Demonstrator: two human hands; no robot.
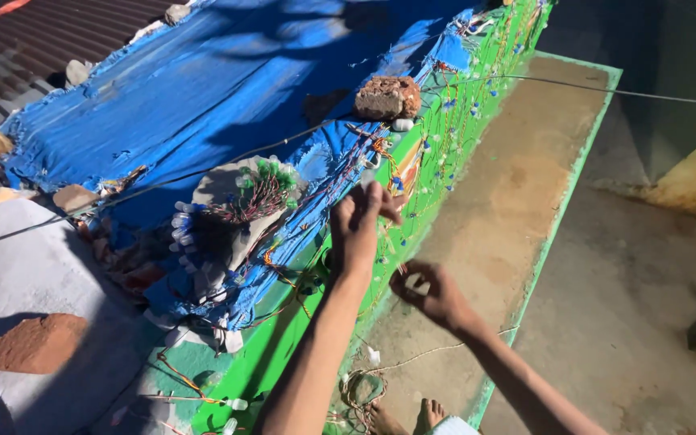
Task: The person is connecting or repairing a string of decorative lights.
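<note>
My left hand reaches up to the strings of small bulbs on thin wires that hang down the green wall face; its fingers pinch the wires near the edge of the blue tarpaulin. My right hand is lower and to the right, fingers closed around a small white bulb on the same wiring. A bundle of bulbs and wires lies on the tarpaulin to the left of my left hand.
A broken brick weighs the tarpaulin down at its edge. A cable runs across to the right. More coiled wire lies on the concrete ledge by my bare feet. A reddish stone sits on a grey slab at left.
</note>
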